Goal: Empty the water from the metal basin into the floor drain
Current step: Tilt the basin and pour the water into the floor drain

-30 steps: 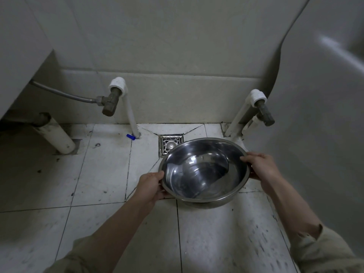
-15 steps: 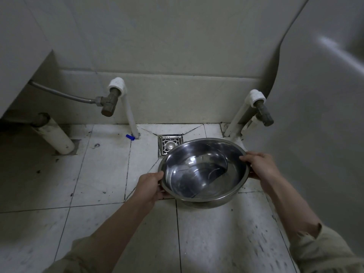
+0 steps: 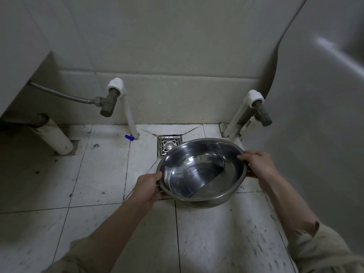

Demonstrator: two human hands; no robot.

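Note:
I hold a round metal basin (image 3: 202, 152) above the tiled floor, with a shallow pool of water lying in its near right part. My left hand (image 3: 148, 186) grips the rim at the near left. My right hand (image 3: 256, 164) grips the rim at the right. The square metal floor drain (image 3: 167, 143) sits in the floor just beyond the basin's far left edge, and the rim hides its near right corner.
A white pipe with a brass valve (image 3: 110, 103) and a hose rises left of the drain. Another valve (image 3: 261, 113) on white pipes stands at the right. A thick white drainpipe (image 3: 54, 135) slants at far left. A small blue cap (image 3: 129, 137) lies by the left pipe. Walls close in behind and at the right.
The basin has stayed in nearly the same place in both hands. The water inside has sloshed and now pools toward the near right.

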